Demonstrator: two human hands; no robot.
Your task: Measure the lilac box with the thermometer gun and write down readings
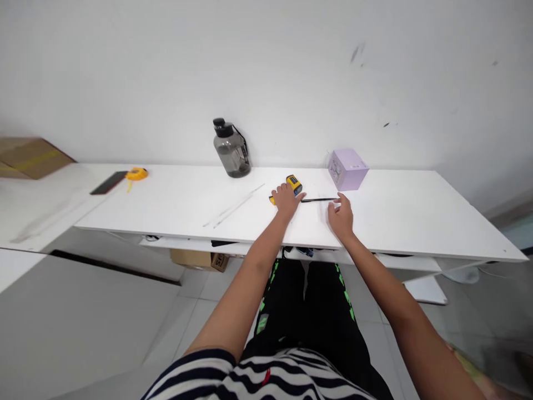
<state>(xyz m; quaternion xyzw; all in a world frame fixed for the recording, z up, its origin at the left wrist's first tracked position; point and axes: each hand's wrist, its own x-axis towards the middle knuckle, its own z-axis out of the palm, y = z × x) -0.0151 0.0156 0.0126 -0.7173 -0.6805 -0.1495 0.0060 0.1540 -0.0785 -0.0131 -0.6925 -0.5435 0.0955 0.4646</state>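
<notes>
My left hand (286, 201) is closed over a yellow and black handheld tool (293, 183) on the white table; its top end shows beyond the fingers, and the palm hides the middle. A thin black stick (318, 199), perhaps a pen, lies flat between my two hands, its left end near my left thumb. At the stick's right end rests my right hand (341, 218), with the index fingertip touching or almost touching it. The right thumb and index finger are apart; the other fingers curl and are partly hidden.
A lilac box (350, 171) and a grey bottle (233, 151) stand near the wall. An orange tape measure (137, 174) lies by a dark flat object (109, 183) to the left. A cardboard box (35, 157) is far left. Beneath the table (410, 208) runs a shelf (410, 263).
</notes>
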